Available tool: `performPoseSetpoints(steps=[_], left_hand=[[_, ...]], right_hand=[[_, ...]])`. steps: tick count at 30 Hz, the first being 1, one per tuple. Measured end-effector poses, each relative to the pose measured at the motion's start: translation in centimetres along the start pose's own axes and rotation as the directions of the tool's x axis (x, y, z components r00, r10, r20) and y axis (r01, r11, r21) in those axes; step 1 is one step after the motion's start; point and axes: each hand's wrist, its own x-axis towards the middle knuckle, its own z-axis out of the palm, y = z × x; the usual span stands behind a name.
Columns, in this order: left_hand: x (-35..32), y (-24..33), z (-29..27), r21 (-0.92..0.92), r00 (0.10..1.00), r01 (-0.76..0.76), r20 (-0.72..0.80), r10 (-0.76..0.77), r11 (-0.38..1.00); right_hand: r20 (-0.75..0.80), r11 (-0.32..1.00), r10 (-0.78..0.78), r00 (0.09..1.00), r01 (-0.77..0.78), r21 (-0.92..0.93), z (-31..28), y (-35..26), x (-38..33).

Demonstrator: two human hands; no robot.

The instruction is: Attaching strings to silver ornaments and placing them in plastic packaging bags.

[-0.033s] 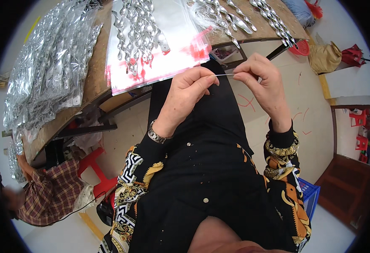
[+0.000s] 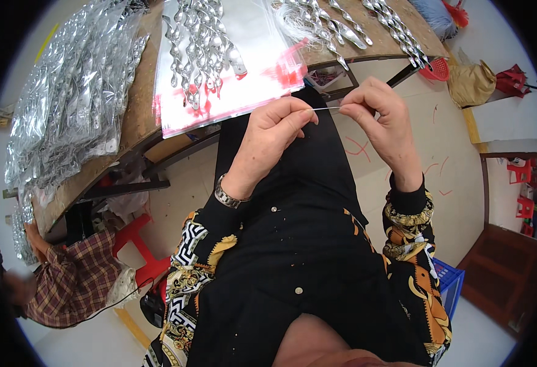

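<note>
Two hands meet above my lap, just below the edge of the wooden worktable (image 2: 131,116). Between them runs a thin pale thread (image 2: 325,109), pulled taut and nearly level, its long axis going straight from left to right. My left hand (image 2: 268,144) pinches its left end between thumb and forefinger, the other fingers curled loosely under. My right hand (image 2: 381,119) pinches the right end the same way, fingertips closed tight on it. Only a short stretch of thread shows between the two pinches, so the hands sit close but do not touch. Both are equally near the thread; each holds one end. A metal watch (image 2: 227,197) circles my left wrist. Beyond the hands, on the table, lie rows of twisted silver ornaments (image 2: 202,43) on clear plastic sheets with red marks (image 2: 219,101). Whether anything hangs from the thread I cannot tell. At lower left, another person in a plaid shirt (image 2: 66,281) is crouched low.
</note>
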Motion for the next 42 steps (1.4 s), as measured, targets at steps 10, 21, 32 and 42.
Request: performPoseSetpoints(steps=[10, 21, 32, 42], left_hand=[[-0.6, 0.9, -0.2, 0.013, 0.997, -0.032, 0.065, 0.031, 0.999], [0.4, -0.6, 0.9, 0.04, 0.999, 0.018, 0.028, -0.02, 0.999], [0.2, -0.7, -0.8, 0.104, 1.0, 0.006, -0.009, -0.005, 0.995], [0.4, -0.9, 0.9, 0.121, 0.964, -0.016, 0.266, -0.017, 0.992]], right_hand=[[-0.311, 0.979, -0.015, 0.95, -0.049, -0.197, 0.2, 3.0, 0.4], [0.022, 0.462, 0.241, 0.97, -0.135, 0.877, 1.4, 1.0, -0.5], [-0.181, 0.241, 0.252, 0.951, 0.119, 0.963, -3.3, 4.7, 0.1], [0.018, 0.544, 0.207, 0.978, -0.131, 0.829, -1.0, -0.4, -0.2]])
